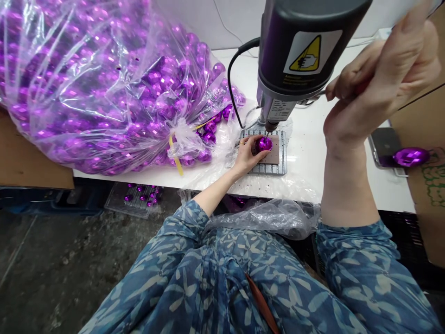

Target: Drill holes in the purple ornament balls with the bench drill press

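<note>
My left hand (pixel 247 154) grips a shiny purple faceted ball (pixel 265 144) between thumb and fingers. The ball rests on a brown board (pixel 273 157) on top of the grey metal base (pixel 282 168) of a bench drill press (pixel 295 51). A thin drill bit under the chuck (pixel 271 126) comes down to the top of the ball; whether it has gone in I cannot tell. On the right, my raised right hand (pixel 389 79) is closed around the drill's feed lever, whose reddish knob is mostly hidden by the fingers.
A large clear bag (pixel 104 93) full of purple balls fills the left of the white table (pixel 306 171). Loose balls (pixel 209 131) lie by its tied neck. At right are a phone (pixel 382 146), a purple ornament (pixel 412 157) and cardboard. A plastic tray (pixel 134 208) stands below.
</note>
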A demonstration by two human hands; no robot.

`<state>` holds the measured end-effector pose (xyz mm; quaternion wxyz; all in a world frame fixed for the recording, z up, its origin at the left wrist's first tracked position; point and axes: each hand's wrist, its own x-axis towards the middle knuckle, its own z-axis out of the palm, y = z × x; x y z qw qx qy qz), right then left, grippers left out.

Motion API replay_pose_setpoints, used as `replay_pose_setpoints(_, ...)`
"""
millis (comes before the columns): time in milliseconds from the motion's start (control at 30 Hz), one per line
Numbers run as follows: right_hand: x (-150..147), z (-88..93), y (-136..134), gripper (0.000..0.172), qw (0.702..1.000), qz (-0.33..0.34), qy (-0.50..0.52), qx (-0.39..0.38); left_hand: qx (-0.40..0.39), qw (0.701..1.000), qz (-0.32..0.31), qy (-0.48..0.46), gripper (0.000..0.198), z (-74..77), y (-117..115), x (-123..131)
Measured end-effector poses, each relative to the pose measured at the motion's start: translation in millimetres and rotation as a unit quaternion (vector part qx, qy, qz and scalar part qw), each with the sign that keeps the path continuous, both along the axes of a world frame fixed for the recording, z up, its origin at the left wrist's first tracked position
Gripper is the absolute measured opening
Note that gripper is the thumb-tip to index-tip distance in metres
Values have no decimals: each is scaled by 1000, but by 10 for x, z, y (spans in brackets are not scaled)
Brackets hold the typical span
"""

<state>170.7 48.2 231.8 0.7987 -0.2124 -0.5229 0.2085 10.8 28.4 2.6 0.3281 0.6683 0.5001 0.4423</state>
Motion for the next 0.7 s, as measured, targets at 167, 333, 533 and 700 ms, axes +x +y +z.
replay_pose_setpoints(167,-15,-127,-104,64,999,-48,-14,-12,-7,999,4,40,59,35,-25,-3)
replay_pose_setpoints(333,-17,-293,-115,71,998,-53,6,19,-1,1000,4,28,58,44,-35,-7)
replay_pose_setpoints(533,13,-406,-110,78,998,-49,7,49,3,1000,7,26,60,4,-27,-4)
replay_pose_setpoints(700,53,-518,-65,83,995,-52,12,82,9,1000,3,20,59,-6,-28,6)
